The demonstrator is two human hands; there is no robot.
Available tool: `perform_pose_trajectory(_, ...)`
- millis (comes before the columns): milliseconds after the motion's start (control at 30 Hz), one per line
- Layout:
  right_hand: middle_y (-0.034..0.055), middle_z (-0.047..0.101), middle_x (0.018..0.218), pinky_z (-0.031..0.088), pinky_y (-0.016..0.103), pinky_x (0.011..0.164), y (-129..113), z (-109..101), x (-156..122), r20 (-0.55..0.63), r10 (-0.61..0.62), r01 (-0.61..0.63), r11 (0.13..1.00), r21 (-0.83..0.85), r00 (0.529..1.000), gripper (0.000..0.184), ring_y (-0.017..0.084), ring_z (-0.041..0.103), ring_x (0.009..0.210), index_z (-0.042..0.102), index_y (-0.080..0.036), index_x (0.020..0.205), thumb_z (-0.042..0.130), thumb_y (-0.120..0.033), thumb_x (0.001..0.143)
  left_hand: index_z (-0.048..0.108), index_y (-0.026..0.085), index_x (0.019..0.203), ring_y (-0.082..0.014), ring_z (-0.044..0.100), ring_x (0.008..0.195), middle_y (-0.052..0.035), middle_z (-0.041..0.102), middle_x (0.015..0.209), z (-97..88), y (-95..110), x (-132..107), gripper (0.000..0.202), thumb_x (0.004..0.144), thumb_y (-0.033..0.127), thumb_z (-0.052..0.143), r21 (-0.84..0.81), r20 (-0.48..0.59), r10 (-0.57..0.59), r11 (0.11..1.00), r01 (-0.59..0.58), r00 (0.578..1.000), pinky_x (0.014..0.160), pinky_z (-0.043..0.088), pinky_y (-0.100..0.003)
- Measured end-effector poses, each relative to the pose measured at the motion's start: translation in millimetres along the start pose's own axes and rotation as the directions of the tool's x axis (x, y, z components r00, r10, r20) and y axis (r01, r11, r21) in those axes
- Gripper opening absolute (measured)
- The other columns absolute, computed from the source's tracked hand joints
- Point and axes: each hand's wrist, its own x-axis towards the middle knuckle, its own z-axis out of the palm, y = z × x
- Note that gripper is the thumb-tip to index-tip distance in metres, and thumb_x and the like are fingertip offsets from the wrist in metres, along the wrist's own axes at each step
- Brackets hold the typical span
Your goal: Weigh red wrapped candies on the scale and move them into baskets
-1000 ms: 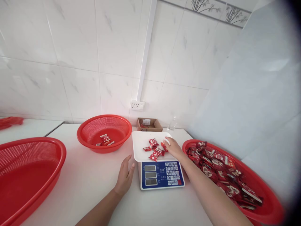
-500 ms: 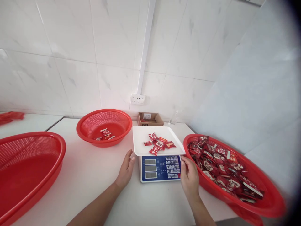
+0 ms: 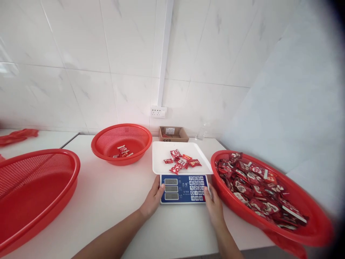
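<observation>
A digital weighing scale with a blue keypad panel stands on the white table in front of me. My left hand grips its left side, thumb over the edge by the displays. On the opposite side my right hand holds the scale, its thumb at the keypad's lower right corner. The fingertips of both hands are partly hidden behind the scale's sides. On top, the white weighing tray carries several small red wrapped snack packets. What the displays read is too faint to tell.
Close on the right, a red basket heaped with wrapped packets touches or nearly touches the scale. Another red basket behind left holds a few packets. A large red basket is at left. A small cardboard box and clear bottle stand behind.
My left hand has moved right, from beside the scale onto its left side. My right hand has closed on the right side, thumb now over the panel's edge. The packets on the tray have shifted slightly.
</observation>
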Motion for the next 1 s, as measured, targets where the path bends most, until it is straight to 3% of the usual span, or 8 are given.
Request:
perform_pose_trajectory(167, 0.0095, 0.049, 0.130, 0.035, 0.035, 0.100, -2.1, -9.2, -7.0, 0.055, -0.006, 0.004, 1.000, 0.025, 0.998, 0.063, 0.024, 0.044, 0.120, 0.050, -0.018, 0.120, 0.046, -0.061, 0.074, 0.014, 0.025, 0.143, -0.0205, 0.024, 0.133, -0.0027, 0.026, 0.147, 6.1, 5.0, -1.7, 0.062, 0.090, 0.049, 0.033, 0.009, -0.034, -0.027, 1.000, 0.028, 0.999, 0.108, 0.026, -0.039)
perform_pose_trajectory(367, 0.0069, 0.051, 0.129, 0.037, 0.034, 0.099, -5.5, -19.2, -3.4, 0.146, 0.002, -0.009, 0.999, 0.043, 0.989, 0.059, 0.024, 0.045, 0.119, 0.051, -0.021, 0.119, 0.049, -0.058, 0.074, 0.020, 0.027, 0.141, -0.0241, 0.023, 0.133, -0.0024, 0.026, 0.146, 8.7, 9.7, -1.8, 0.061, 0.088, 0.047, 0.042, -0.021, -0.113, -0.099, 0.995, 0.097, 0.989, 0.107, 0.026, -0.044)
perform_pose_trajectory(567, 0.0077, 0.054, 0.125, 0.040, 0.035, 0.097, 5.9, -24.2, 4.1, 0.175, 0.035, -0.054, 0.993, 0.107, 0.984, 0.059, 0.025, 0.050, 0.114, 0.053, -0.020, 0.118, 0.053, -0.057, 0.071, 0.013, 0.025, 0.142, -0.0209, 0.013, 0.135, 0.0007, 0.015, 0.148, 9.5, 14.5, -8.6, 0.062, 0.089, 0.048, 0.036, 0.045, -0.084, -0.141, 0.988, 0.145, 0.986, 0.110, 0.020, -0.041)
perform_pose_trajectory(833, 0.0069, 0.059, 0.119, 0.043, 0.037, 0.094, 4.4, -31.2, -2.3, 0.163, 0.114, -0.127, 0.989, 0.071, 0.980, 0.054, 0.026, 0.054, 0.109, 0.056, -0.022, 0.111, 0.053, -0.057, 0.070, 0.021, 0.026, 0.141, -0.0214, 0.015, 0.134, 0.0026, 0.019, 0.147, 7.0, 13.5, -23.8, 0.061, 0.088, 0.052, 0.035, 0.081, -0.115, -0.193, 0.976, 0.202, 0.975, 0.110, 0.019, -0.042)
perform_pose_trajectory(1000, 0.0054, 0.058, 0.121, 0.043, 0.034, 0.094, 0.4, -31.6, -1.3, 0.213, 0.067, -0.074, 0.997, 0.024, 0.975, 0.056, 0.023, 0.054, 0.110, 0.053, -0.022, 0.120, 0.052, -0.054, 0.073, 0.018, 0.022, 0.142, -0.0215, 0.012, 0.135, 0.0005, 0.017, 0.148, 7.7, 7.5, -21.5, 0.070, 0.085, 0.058, 0.035, 0.070, -0.125, -0.233, 0.967, 0.243, 0.964, 0.111, 0.013, -0.041)
